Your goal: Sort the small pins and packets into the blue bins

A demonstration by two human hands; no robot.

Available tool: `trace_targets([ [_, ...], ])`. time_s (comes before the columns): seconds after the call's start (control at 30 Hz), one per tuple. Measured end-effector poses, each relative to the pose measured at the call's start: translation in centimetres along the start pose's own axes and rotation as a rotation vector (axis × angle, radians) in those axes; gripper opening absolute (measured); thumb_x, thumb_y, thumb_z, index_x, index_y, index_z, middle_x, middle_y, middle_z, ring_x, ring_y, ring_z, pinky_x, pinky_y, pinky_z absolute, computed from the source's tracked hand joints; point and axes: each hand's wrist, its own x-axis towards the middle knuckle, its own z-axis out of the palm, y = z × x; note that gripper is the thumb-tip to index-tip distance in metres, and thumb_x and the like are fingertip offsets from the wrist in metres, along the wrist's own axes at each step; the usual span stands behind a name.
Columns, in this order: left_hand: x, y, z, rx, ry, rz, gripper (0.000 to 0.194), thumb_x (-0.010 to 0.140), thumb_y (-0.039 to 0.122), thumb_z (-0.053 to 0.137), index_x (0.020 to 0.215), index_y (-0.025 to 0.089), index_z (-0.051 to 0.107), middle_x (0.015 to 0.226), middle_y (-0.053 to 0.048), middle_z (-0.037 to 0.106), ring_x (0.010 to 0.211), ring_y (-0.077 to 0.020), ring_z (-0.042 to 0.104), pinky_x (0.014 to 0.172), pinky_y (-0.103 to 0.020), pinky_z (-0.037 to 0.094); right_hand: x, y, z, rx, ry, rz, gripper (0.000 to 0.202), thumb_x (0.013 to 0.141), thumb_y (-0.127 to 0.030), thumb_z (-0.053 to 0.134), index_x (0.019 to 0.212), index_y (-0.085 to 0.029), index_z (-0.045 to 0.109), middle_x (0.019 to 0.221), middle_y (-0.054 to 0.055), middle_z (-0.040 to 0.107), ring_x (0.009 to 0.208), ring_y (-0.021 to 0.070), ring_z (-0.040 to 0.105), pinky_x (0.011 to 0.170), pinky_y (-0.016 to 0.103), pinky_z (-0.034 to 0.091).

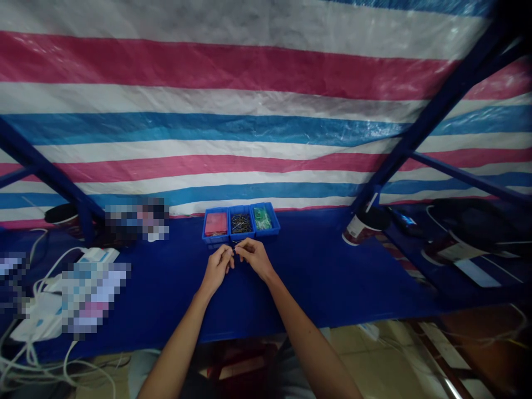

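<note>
Above the blue tabletop [316, 277], my left hand [219, 267] and my right hand [254, 257] meet fingertip to fingertip, both pinched closed. A thin dark piece [235, 242] pokes out by my right fingertips; its kind is too small to tell. Whatever sits between the left fingertips is hidden. Just beyond the hands, three blue bins stand side by side. Flat pink-red pieces [216, 224] fill the left bin [209, 240]. Thin dark and brass-coloured, screw-like pieces [241, 223] lie in the middle bin. Green and clear small pieces [262, 218] are in the right bin [274, 228].
White power strips [41, 318] and tangled cables [29, 368] lie at the left. A labelled tub [361, 230] stands at the right, near a blue slanted post [399, 149]. Striped sheeting [249, 127] hangs behind the table. Another tub [446, 246] is farther right.
</note>
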Motion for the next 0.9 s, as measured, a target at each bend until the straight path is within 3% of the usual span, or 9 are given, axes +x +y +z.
trace_targets([
  [0.23,-0.1,0.3,0.1,0.010,-0.021,0.003,0.033,0.097,0.047,0.047,0.087,0.018,0.058,0.060,0.003,0.058,0.044,-0.0077,0.044,0.047,-0.019,0.034,-0.1,0.6,0.1,-0.110,-0.007,-0.068,0.012,0.082,-0.028,0.070,0.088,-0.018,0.073,0.080,0.002,0.069,0.069,0.0147,0.061,0.067,0.027,0.047],
  [0.47,-0.1,0.5,0.1,0.010,0.009,-0.017,0.032,0.096,0.048,0.048,0.089,0.018,0.057,0.058,0.004,0.055,0.045,-0.0085,0.042,0.047,-0.020,0.031,-0.7,0.1,0.4,-0.460,0.040,-0.239,0.012,0.090,-0.024,0.061,0.090,-0.021,0.072,0.083,0.002,0.066,0.073,0.0151,0.058,0.067,0.025,0.042],
  [0.63,0.0,0.6,0.0,0.063,0.037,-0.012,0.035,0.097,0.048,0.047,0.081,0.018,0.054,0.052,0.007,0.043,0.048,-0.0096,0.038,0.053,-0.021,0.030,-1.0,0.2,0.5,-0.573,-0.005,-0.235,0.013,0.093,-0.026,0.057,0.085,-0.021,0.067,0.074,0.000,0.062,0.067,0.0142,0.053,0.065,0.025,0.037],
  [0.77,-0.4,1.0,-0.1,0.112,0.047,0.041,0.040,0.099,0.046,0.041,0.072,0.019,0.050,0.055,0.005,0.042,0.051,-0.0112,0.039,0.055,-0.024,0.031,-0.9,0.5,0.9,-0.415,0.032,-0.157,0.026,0.097,-0.035,0.051,0.076,-0.021,0.060,0.066,-0.003,0.053,0.061,0.0126,0.046,0.063,0.024,0.035],
  [0.9,-1.3,2.2,0.1,0.368,0.044,0.329,0.036,0.099,0.036,0.043,0.069,0.019,0.053,0.066,-0.002,0.054,0.065,-0.0165,0.048,0.066,-0.030,0.039,-0.4,0.9,1.8,0.022,0.096,0.030,0.035,0.095,-0.046,0.052,0.071,-0.020,0.052,0.062,-0.005,0.045,0.055,0.0108,0.040,0.055,0.021,0.035],
])
